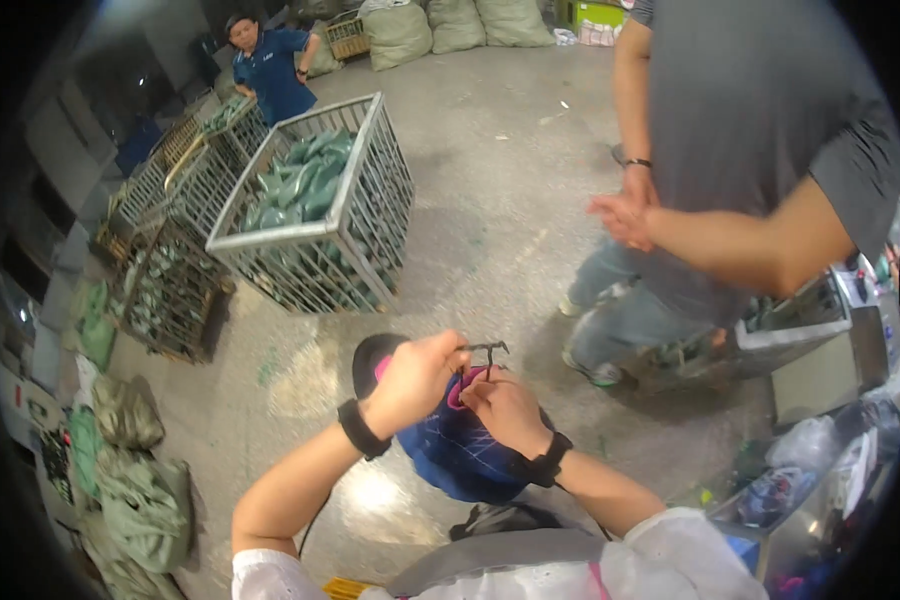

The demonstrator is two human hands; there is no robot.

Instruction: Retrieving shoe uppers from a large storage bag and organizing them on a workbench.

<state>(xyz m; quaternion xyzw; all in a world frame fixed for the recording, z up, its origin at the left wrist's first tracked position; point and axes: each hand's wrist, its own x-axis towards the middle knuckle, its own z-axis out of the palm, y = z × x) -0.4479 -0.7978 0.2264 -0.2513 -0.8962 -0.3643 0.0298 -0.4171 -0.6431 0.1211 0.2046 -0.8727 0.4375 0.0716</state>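
Observation:
My left hand (420, 375) is closed, and a thin black T-shaped piece (490, 348) sticks out from its fingertips toward the right. The fingers of my right hand (510, 412) are pinched together just below that piece, beside a bright pink edge (457, 388). Whether they grip the pink edge or the black piece's stem I cannot tell. Below both hands is a dark blue item (450, 455) with fine pale lines, and a rounded black part (370, 362) shows to the left of my left hand. My hands cover much of it, so its kind is unclear.
A metal cage cart (335, 225) full of green shoe-shaped pieces stands ahead. More carts (175, 290) line the left, near sacks (150, 510). One person (273, 70) stands at the far left; another, in grey (745, 110), stands close on the right. Bins (795, 330) stand at right.

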